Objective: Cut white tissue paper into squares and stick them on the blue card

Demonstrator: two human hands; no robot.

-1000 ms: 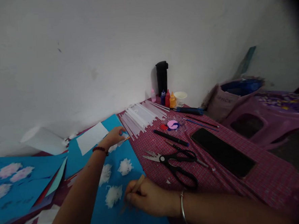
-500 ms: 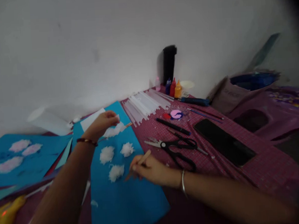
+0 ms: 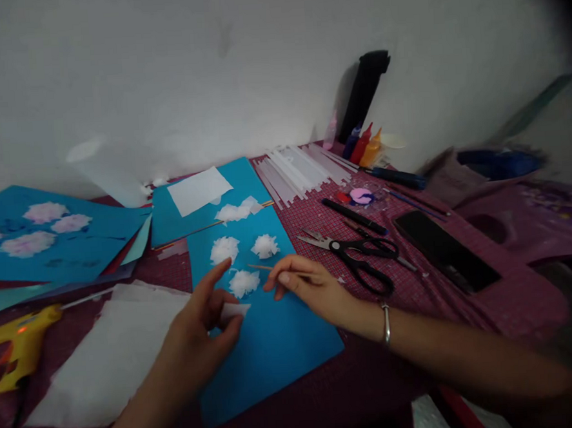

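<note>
- Our left hand [image 3: 203, 322] pinches a white tissue scrap [image 3: 234, 309] over the blue card [image 3: 274, 344].
- Our right hand [image 3: 310, 289] grips a thin wooden stick [image 3: 263, 267].
- Paint bottles [image 3: 365, 146] stand against the white wall [image 3: 161, 73], on a red checked cloth [image 3: 466, 306].

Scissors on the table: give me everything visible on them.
The scissors have black looped handles and pale metal blades. They lie flat on the red checked cloth, blades slightly parted, tips pointing left toward the blue sheet, handles to the right. A thin dark brush-like stick seems to cross by the handles. Neither hand touches them.
</note>
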